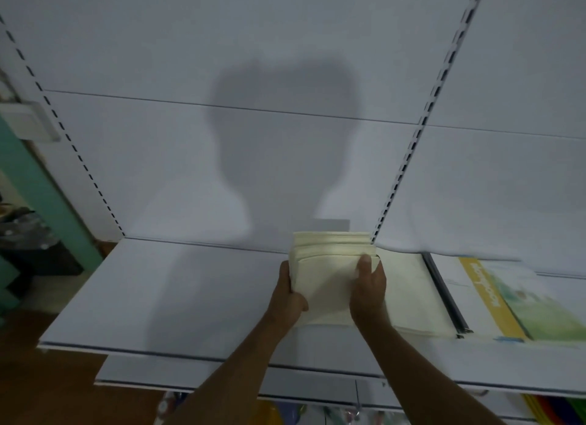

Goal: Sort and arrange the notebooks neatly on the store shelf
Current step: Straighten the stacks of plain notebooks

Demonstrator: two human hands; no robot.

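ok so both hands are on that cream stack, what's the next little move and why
Probably lower the stack of cream notebooks flat onto the white metal shelf, just left of the cream notebook already lying there. The left hand and right hand grip its two sides and hold it tilted up, its top edges fanned unevenly, so squaring it against the shelf looks sensible first.

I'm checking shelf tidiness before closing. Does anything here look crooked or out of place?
Yes. The cream notebooks held between the left hand and right hand are fanned unevenly, their far edges not flush. Beside them, the green and yellow notebook lies skewed on the shelf.
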